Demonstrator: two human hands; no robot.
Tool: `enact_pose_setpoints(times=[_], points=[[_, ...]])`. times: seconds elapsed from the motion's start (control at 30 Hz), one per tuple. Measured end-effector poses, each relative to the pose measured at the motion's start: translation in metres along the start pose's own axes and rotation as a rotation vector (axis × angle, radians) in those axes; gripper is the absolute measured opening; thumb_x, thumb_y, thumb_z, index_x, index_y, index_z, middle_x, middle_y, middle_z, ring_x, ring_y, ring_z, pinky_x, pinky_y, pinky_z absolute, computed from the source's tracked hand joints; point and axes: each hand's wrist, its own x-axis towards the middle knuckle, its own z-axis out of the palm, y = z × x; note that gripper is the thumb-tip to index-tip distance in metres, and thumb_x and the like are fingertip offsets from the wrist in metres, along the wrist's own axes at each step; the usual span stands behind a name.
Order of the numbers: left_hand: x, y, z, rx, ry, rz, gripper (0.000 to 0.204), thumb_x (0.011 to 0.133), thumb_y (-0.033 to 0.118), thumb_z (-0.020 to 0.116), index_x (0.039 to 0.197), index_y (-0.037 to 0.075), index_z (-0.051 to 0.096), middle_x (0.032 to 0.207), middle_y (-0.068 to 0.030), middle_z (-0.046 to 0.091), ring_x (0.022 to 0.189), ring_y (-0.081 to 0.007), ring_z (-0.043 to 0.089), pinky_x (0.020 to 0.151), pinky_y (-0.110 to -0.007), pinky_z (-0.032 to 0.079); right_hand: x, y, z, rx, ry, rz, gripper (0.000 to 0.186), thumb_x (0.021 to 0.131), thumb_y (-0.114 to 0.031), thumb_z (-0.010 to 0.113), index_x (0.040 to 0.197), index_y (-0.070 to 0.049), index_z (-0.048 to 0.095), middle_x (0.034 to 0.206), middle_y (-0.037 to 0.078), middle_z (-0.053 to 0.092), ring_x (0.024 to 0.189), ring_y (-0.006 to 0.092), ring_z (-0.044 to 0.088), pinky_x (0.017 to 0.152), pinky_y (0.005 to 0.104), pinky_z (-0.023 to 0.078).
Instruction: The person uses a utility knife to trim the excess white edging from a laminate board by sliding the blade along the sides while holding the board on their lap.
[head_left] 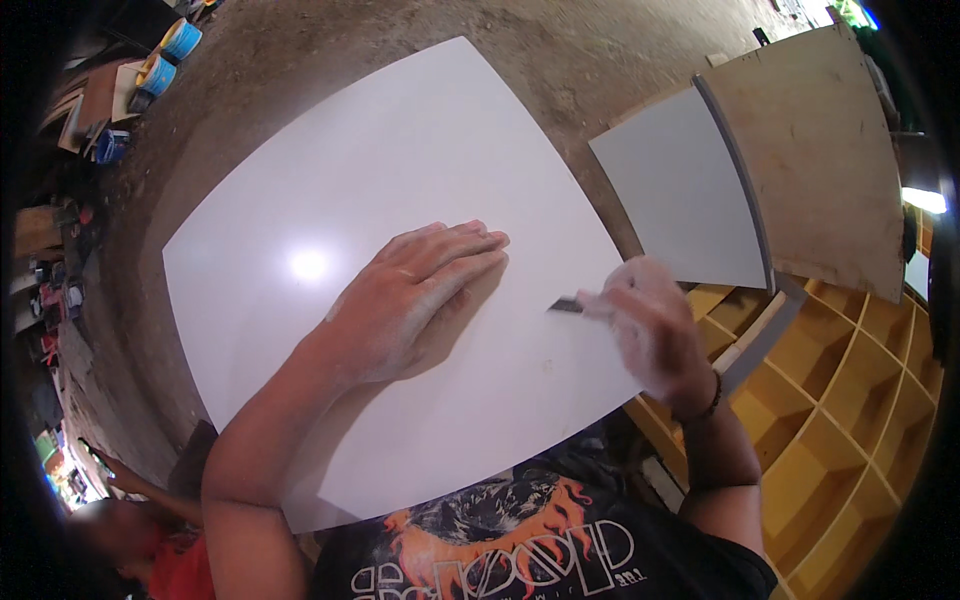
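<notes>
A large white panel [390, 150] with a glossy face lies in front of me. My left hand [420, 290] rests on the middle of it, fingers stretched out and palm down, with pale dust on the skin. Over the panel's right side, my right hand [655, 325] is closed around a short dark blade [566, 306]. Its tip points left, close to the panel face; whether it touches, I cannot tell. Motion blurs this hand, and its fingers hide the rest of the tool. A small smudge [547, 366] marks the panel below the blade.
To the right stand a grey board [680, 190], a plywood sheet [820, 160] and a yellow frame with several compartments [815, 470]. Paint buckets [157, 75] and wood scraps are at the far left, on the dirt floor [300, 50]. A person in red [180, 560] is at lower left.
</notes>
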Motion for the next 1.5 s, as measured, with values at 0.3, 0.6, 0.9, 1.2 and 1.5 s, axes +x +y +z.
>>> enact_pose_setpoints(times=[0.3,0.6,0.9,1.2,1.5], points=[[-0.001,-0.001,0.003,-0.015,0.041,0.022,0.038,0.103,0.003,0.070,0.139,0.012,0.074,0.153,-0.0091,0.070,0.151,-0.0304,0.059,0.130,-0.051,0.044,-0.009,-0.021,0.005,0.072,-0.049,-0.108,0.019,0.091,0.001,0.078,0.107,-0.009,0.080,0.097,0.008,0.066,0.092,0.0275,0.064,0.083,0.0415,0.048],[0.000,0.003,-0.002,-0.007,0.011,-0.003,0.037,0.103,0.004,0.069,0.140,0.009,0.072,0.154,-0.0103,0.069,0.152,-0.0313,0.058,0.130,-0.051,0.043,-0.008,-0.031,0.000,0.146,-0.167,-0.167,0.022,0.091,0.000,0.077,0.111,-0.011,0.080,0.096,0.007,0.065,0.095,0.0270,0.064,0.084,0.0423,0.046],[0.000,0.001,-0.007,-0.019,-0.043,-0.002,0.041,0.104,0.008,0.069,0.145,0.011,0.069,0.160,-0.0103,0.064,0.157,-0.0307,0.053,0.133,-0.052,0.039,-0.013,-0.017,0.000,0.111,-0.139,-0.175,0.030,0.090,0.002,0.072,0.117,-0.010,0.080,0.099,0.009,0.067,0.099,0.0288,0.065,0.090,0.0442,0.047],[-0.002,-0.006,-0.002,0.043,-0.024,0.044,0.044,0.105,0.009,0.069,0.149,0.008,0.065,0.161,-0.0111,0.062,0.155,-0.0303,0.054,0.130,-0.052,0.041,-0.005,-0.011,-0.008,-0.016,-0.043,-0.052,0.029,0.093,0.001,0.072,0.118,-0.011,0.082,0.097,0.008,0.065,0.095,0.0276,0.064,0.086,0.0437,0.047],[-0.003,0.000,-0.001,0.003,0.003,0.009,0.037,0.105,0.008,0.071,0.142,0.011,0.071,0.156,-0.0090,0.067,0.153,-0.0306,0.057,0.132,-0.053,0.041,-0.008,-0.022,-0.002,0.042,-0.056,-0.132,0.020,0.098,-0.002,0.075,0.115,-0.011,0.080,0.097,0.006,0.065,0.092,0.0243,0.063,0.082,0.0405,0.046]])
